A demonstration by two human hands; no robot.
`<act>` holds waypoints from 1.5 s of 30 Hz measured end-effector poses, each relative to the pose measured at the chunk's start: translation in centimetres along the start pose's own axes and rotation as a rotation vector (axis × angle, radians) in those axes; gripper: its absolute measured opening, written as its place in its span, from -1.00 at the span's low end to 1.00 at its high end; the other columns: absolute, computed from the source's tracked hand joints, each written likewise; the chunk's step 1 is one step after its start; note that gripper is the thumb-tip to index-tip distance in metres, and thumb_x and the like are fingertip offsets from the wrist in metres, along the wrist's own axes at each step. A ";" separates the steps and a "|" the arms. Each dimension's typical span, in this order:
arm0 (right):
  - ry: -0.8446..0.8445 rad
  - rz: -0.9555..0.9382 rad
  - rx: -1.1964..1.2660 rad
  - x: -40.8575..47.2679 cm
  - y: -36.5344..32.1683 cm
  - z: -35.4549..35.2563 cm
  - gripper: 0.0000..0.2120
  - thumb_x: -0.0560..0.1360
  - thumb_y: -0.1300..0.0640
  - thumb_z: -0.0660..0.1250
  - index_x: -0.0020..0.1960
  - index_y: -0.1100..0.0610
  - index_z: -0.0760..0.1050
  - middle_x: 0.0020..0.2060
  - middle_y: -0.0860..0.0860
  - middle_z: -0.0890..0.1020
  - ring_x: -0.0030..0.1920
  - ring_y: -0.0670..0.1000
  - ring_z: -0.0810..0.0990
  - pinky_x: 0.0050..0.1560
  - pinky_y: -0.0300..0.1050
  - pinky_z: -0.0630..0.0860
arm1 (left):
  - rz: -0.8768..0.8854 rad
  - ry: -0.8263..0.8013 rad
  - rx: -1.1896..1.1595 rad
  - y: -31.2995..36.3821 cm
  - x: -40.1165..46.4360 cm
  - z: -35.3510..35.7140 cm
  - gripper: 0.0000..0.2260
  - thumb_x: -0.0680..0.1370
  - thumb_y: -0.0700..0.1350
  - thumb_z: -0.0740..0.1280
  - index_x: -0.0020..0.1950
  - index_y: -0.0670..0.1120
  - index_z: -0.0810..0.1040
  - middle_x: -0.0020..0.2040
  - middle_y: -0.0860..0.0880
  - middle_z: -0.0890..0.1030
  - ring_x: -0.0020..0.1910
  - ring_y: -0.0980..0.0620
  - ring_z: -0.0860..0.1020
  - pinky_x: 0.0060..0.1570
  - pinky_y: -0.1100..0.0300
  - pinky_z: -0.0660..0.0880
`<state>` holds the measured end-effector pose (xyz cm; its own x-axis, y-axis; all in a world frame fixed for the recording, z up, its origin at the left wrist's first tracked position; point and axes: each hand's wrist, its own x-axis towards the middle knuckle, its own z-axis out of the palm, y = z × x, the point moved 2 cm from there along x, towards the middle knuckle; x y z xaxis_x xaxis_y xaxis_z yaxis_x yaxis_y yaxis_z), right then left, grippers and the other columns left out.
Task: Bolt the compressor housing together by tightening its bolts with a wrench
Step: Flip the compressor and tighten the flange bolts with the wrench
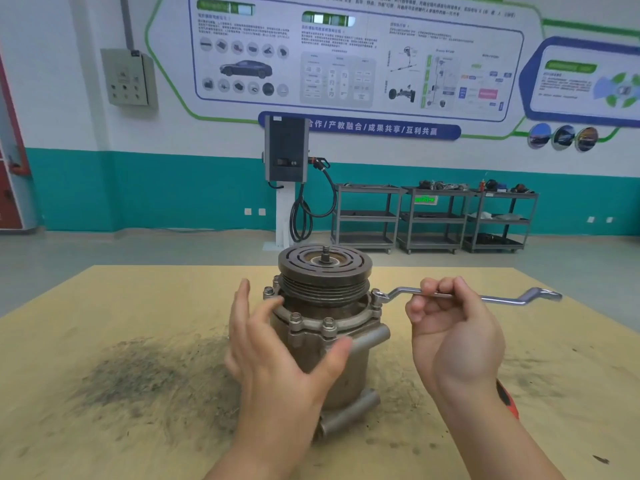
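Compressor housing point(323, 344), grey metal and round, stands upright on the tan table point(104, 306). Left hand point(273, 344) spreads open fingers around it, probably to steady it. Right hand point(453, 327) curls around the long silver wrench point(460, 295), whose ring sits on a bolt point(375, 295), ready to turn.

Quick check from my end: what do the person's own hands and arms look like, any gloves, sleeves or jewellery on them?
Both the left hand and the right hand are bare: no gloves, rings or watch visible. Both forearms are uncovered down to the frame's bottom edge, with no sleeves in view.
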<state>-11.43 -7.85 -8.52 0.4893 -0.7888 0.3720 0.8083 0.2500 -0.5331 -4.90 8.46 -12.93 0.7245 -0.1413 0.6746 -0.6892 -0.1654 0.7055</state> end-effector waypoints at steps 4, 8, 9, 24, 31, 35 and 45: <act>-0.072 0.087 -0.019 0.7 0.0 -0.2 -0.52 0.63 0.23 0.07 -0.42 0.12 0.51 -0.40 0.07 0.53 -0.47 0.03 0.45 -0.45 -0.22 0.40 | -0.245 -0.235 -0.275 -1.1 2.5 -1.3 0.13 0.05 0.57 0.39 0.49 0.39 -0.11 0.53 0.29 0.10 0.48 0.24 0.15 0.47 0.11 0.13; -0.103 0.225 -0.032 1.5 -0.8 -0.4 -0.67 0.63 0.21 0.07 -0.29 0.16 0.38 -0.39 0.06 0.50 -0.46 0.02 0.43 -0.45 -0.20 0.39 | -0.296 -0.439 -0.292 -2.2 3.3 -1.5 0.15 0.04 0.45 0.50 0.52 0.37 -0.01 0.37 0.37 0.37 0.37 0.21 0.41 0.35 0.14 0.38; -0.102 0.243 -0.027 1.6 -0.8 -0.4 -0.68 0.63 0.20 0.07 -0.29 0.16 0.38 -0.39 0.05 0.49 -0.46 0.02 0.42 -0.46 -0.21 0.38 | -0.292 -0.436 -0.299 -2.4 3.3 -1.4 0.08 0.06 0.42 0.50 0.49 0.38 0.06 0.28 0.45 0.42 0.30 0.30 0.45 0.26 0.24 0.43; -0.502 -0.857 -0.863 -4.6 1.7 2.0 -0.78 0.62 0.00 0.22 -0.04 0.09 0.57 -0.16 -0.06 0.58 -0.15 -0.07 0.58 -0.10 -0.24 0.50 | -0.319 -0.286 -0.312 -1.7 3.1 0.0 0.29 0.00 0.36 0.53 0.59 0.24 -0.09 0.46 0.17 0.36 0.38 0.22 0.40 0.34 0.24 0.31; -0.099 -0.185 -0.283 -1.0 -0.8 1.1 -0.64 0.69 0.15 0.04 -0.22 0.15 0.45 -0.36 0.03 0.60 -0.44 -0.02 0.49 -0.41 -0.21 0.43 | -0.233 -0.285 -0.280 -1.6 3.4 -0.5 0.04 0.14 0.28 0.51 0.54 0.15 0.15 0.30 0.26 0.49 0.26 0.29 0.48 0.18 0.34 0.39; -0.090 0.151 -0.076 0.3 -0.5 0.7 -0.62 0.67 0.19 0.06 -0.27 0.18 0.46 -0.38 0.09 0.57 -0.47 0.01 0.44 -0.47 -0.20 0.39 | -0.227 -0.346 -0.305 -2.1 4.1 -0.9 -0.11 0.19 0.26 0.51 0.47 0.18 0.25 0.24 0.28 0.55 0.20 0.29 0.54 0.20 0.27 0.50; -0.407 -0.699 -0.574 -3.5 1.3 1.0 -0.75 0.64 0.01 0.20 -0.15 0.03 0.55 -0.24 0.01 0.60 -0.29 0.01 0.57 -0.22 -0.15 0.52 | -0.244 -0.381 -0.398 -3.3 4.2 -0.7 -0.41 0.17 0.26 0.56 0.09 0.53 0.36 0.12 0.34 0.61 0.12 0.28 0.60 -0.05 0.47 0.50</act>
<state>-11.74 -4.17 -9.75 0.1247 -0.3753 0.9185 0.7292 -0.5931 -0.3414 0.44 9.10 -12.27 0.7647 -0.4972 0.4100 -0.4010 0.1309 0.9067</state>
